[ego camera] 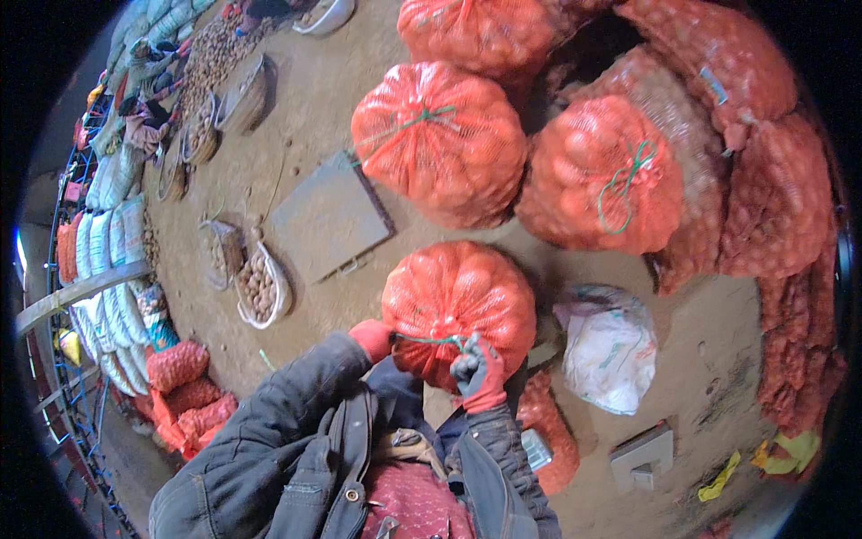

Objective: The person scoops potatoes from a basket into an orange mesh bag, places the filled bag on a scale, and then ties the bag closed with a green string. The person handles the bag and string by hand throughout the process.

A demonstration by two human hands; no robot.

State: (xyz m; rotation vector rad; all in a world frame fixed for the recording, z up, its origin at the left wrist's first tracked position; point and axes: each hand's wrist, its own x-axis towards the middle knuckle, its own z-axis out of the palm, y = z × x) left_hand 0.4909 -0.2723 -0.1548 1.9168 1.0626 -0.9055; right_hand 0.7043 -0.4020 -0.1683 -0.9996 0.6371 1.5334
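Right in front of me stands a full red mesh sack (461,283), its mouth gathered into pleats. A green string (431,339) crosses the gathered neck. My left hand (374,340), in a red glove, is closed at the string's left end by the sack's side; its fingers are partly hidden. My right hand (479,374), in a red glove with grey-coated fingers, pinches the string at its right end. Beyond it, another full mesh sack (438,148) and a second one (606,175) are tied at the top with green string.
A flat metal plate (330,215) lies on the dirt floor. Baskets of potatoes (258,286) stand to the left. A white woven sack (609,350) lies at right, before stacked mesh sacks (774,195). People (145,128) sit beside a potato heap (215,60) at far left.
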